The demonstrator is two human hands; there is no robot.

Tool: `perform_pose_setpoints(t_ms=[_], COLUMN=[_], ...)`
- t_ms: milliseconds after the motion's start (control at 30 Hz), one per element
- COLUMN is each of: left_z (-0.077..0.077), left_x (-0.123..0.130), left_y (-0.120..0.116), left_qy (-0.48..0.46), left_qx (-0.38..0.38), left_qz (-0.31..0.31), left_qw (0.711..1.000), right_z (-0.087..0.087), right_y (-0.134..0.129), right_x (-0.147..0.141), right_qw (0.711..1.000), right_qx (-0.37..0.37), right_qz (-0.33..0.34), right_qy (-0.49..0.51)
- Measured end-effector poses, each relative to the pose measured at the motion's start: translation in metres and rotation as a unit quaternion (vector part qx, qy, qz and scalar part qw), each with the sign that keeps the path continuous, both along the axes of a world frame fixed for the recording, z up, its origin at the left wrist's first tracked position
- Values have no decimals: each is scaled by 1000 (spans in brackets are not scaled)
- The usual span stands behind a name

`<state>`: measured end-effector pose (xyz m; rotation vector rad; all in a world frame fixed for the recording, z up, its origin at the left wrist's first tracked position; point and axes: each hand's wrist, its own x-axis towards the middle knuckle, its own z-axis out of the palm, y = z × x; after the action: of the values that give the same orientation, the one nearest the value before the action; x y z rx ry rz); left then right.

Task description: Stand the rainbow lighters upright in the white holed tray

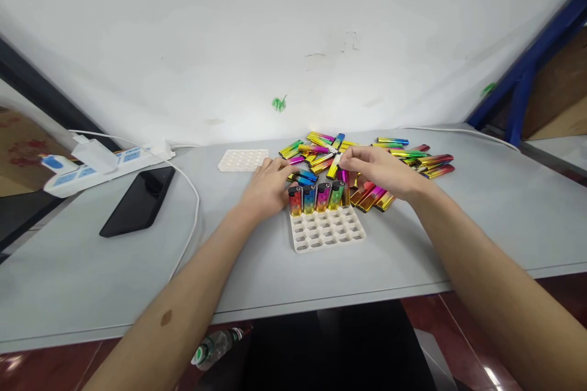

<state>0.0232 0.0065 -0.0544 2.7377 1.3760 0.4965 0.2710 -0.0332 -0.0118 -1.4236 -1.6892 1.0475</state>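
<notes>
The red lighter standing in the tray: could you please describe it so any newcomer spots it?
On the grey table, find the nearer white tray. Upright lighters line its far edge. The red lighter is leftmost, its red body unlike the blue lighter beside it.

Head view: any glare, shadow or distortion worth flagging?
Head view: glare spots on the dark-red glossy floor; bright highlights on the shiny metallic rainbow-coloured lighters; soft shadow on the grey tabletop near the bare right forearm; outer edges look stretched, probably wide-angle lens.

head-worn | facing forward, down | near desk (330, 275) | hands (270, 186) (383, 170) mid-frame
</notes>
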Motion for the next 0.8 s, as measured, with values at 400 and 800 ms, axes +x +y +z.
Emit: perform_pose_setpoints(t_ms=[400,800], left_z=[-4,-2], left_x=[-1,-1], left_y=[2,1], left_qy=[-4,-10], left_qx=[8,2], left_qz=[-12,-11], left_qw=[1000,1000], right_z=[3,-5], right_y=[-4,8], right_x=[4,15], right_qw=[991,942], right_qx=[5,136], right_qz=[130,-155], right_qy=[-16,-265])
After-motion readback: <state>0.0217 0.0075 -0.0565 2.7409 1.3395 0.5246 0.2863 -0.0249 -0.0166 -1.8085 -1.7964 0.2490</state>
